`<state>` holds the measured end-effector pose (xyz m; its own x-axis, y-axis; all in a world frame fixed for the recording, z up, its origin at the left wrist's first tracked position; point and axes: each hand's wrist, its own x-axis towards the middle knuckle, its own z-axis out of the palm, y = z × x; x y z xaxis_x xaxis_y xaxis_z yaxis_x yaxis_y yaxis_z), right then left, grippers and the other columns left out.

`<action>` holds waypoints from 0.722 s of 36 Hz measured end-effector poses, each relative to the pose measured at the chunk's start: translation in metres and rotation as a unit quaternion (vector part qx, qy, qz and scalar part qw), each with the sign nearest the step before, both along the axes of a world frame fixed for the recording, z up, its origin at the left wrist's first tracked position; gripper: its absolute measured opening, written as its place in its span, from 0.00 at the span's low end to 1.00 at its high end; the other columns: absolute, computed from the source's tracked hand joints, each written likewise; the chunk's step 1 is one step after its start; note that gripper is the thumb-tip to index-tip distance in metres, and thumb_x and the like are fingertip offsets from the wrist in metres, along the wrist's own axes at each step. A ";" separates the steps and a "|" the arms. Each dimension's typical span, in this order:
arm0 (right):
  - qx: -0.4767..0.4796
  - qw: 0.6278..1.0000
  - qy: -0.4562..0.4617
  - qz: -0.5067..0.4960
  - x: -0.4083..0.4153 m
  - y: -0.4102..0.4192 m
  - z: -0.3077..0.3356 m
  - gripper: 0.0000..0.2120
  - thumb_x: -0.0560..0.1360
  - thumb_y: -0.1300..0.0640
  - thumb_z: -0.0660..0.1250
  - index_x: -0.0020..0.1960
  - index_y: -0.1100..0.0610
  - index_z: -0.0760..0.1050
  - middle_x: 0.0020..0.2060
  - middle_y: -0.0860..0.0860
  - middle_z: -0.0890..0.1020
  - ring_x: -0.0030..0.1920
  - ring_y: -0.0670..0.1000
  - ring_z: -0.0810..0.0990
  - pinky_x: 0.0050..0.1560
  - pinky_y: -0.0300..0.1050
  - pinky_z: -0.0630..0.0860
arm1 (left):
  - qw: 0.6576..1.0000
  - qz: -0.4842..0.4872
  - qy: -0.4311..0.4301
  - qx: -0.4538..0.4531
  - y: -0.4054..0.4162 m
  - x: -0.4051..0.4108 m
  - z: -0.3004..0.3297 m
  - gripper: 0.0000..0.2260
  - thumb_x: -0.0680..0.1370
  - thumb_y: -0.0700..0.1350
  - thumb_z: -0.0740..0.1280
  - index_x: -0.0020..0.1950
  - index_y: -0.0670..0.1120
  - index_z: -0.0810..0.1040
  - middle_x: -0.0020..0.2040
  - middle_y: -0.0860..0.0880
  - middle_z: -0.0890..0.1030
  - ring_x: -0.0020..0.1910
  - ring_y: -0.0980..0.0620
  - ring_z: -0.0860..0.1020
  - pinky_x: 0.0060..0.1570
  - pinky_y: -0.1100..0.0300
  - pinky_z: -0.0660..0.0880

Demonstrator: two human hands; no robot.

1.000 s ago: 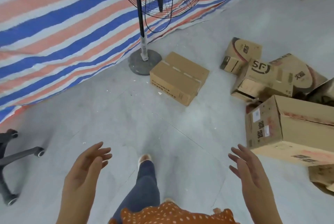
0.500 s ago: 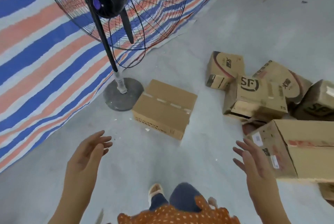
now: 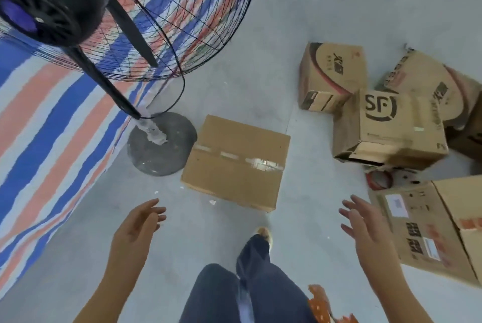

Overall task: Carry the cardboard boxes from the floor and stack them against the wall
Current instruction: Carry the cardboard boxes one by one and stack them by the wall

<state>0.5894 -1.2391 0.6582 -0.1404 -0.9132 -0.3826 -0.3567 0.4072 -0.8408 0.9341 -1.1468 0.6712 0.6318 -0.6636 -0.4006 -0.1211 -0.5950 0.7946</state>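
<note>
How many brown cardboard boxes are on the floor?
At least 6: taped box by the fan, red-arc box, SF box, far-right box, dark box half-hidden, labelled box near right hand.

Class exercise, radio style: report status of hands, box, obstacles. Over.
Left hand and right hand open, empty. Taped box on floor ahead, untouched. Fan base beside it, pile of boxes to the right.

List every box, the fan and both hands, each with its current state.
taped box: flat on floor, sealed, beside fan base
SF box: tilted in pile, bottom flap gaping
labelled box: on floor, beside right hand
fan: standing, blades look still
left hand: open, empty
right hand: open, empty
</note>
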 end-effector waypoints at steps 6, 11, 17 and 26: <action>0.088 0.994 0.060 0.020 0.031 -0.054 -0.090 0.11 0.80 0.55 0.60 0.56 0.39 0.70 0.56 0.43 0.79 0.58 0.51 0.78 0.63 0.58 0.73 | 0.990 -0.083 0.008 0.117 -0.075 0.067 -0.108 0.10 0.82 0.43 0.59 0.62 0.47 0.74 0.54 0.46 0.79 0.52 0.48 0.78 0.53 0.57 0.72; 0.181 0.980 0.088 0.005 0.064 -0.087 -0.233 0.09 0.80 0.51 0.60 0.60 0.46 0.71 0.56 0.49 0.79 0.58 0.54 0.78 0.61 0.54 0.75 | 0.970 -0.099 0.025 0.223 -0.132 0.124 -0.248 0.10 0.80 0.43 0.62 0.60 0.45 0.76 0.53 0.44 0.80 0.55 0.43 0.78 0.62 0.44 0.72; 0.268 0.955 0.125 -0.026 0.103 -0.098 -0.400 0.22 0.81 0.52 0.58 0.74 0.57 0.62 0.67 0.56 0.71 0.63 0.56 0.72 0.57 0.43 0.66 | 0.944 -0.144 -0.036 0.293 -0.190 0.155 -0.402 0.13 0.80 0.40 0.62 0.64 0.41 0.72 0.60 0.38 0.76 0.50 0.41 0.75 0.51 0.52 0.71; 0.291 0.946 0.079 -0.115 0.105 -0.090 -0.552 0.25 0.81 0.47 0.54 0.75 0.55 0.57 0.63 0.52 0.70 0.60 0.56 0.70 0.63 0.52 0.68 | 0.968 -0.023 0.063 0.241 -0.198 0.176 -0.564 0.20 0.81 0.52 0.61 0.72 0.48 0.66 0.68 0.49 0.71 0.65 0.45 0.71 0.60 0.50 0.70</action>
<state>0.6941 -1.3291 0.1064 -0.4074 -0.4920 -0.7694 -0.3039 0.8675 -0.3938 1.1100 -1.3447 0.1070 0.5321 -0.4068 -0.7426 -0.0767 -0.8966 0.4362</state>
